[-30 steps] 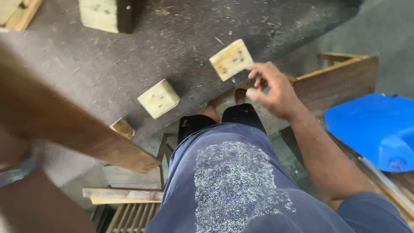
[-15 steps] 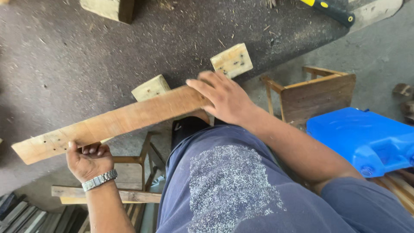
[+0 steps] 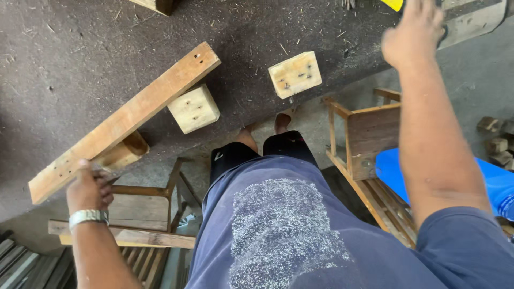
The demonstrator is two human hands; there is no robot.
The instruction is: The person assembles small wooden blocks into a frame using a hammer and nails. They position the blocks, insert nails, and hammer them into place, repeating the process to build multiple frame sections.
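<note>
The left hand (image 3: pixel 90 191) pinches the near end of the plank (image 3: pixel 126 120) to steady it across two blocks (image 3: pixel 194 108), while the right hand (image 3: pixel 415 33), beyond the plank, reaches away, finger state unclear

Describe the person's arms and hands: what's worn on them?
Both forearms are bare, with no gloves. The left hand has a silver metal link watch band on its wrist. The right hand shows nothing on wrist or fingers; a dark blue short sleeve covers that upper arm.

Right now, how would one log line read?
left hand: grips plank end | right hand: raised, far bench edge | plank: rests on wood block
</note>
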